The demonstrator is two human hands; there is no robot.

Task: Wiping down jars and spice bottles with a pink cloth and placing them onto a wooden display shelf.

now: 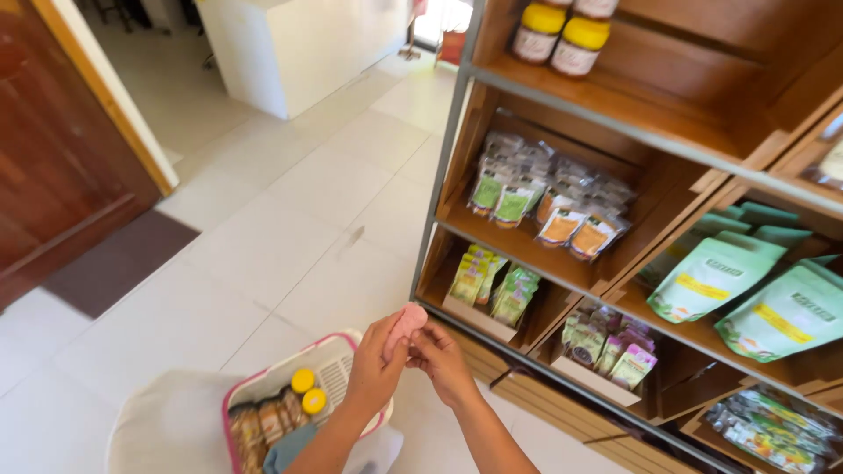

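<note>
My left hand (373,369) and my right hand (442,360) meet in front of the lower shelves, both pinching a small pink cloth-like piece (406,320) held between them. Below my left forearm stands a white basket with a pink rim (338,338), holding two yellow-lidded jars (308,391) and several packets. The basket rests on a pale round seat (171,421).
A wooden shelf unit with a metal frame (443,167) fills the right side, stocked with small clear packets (544,197), green pouches (746,281) and yellow-lidded jars (562,31). A wooden door (61,158) and dark mat (118,259) lie left; a white counter (290,48) stands behind.
</note>
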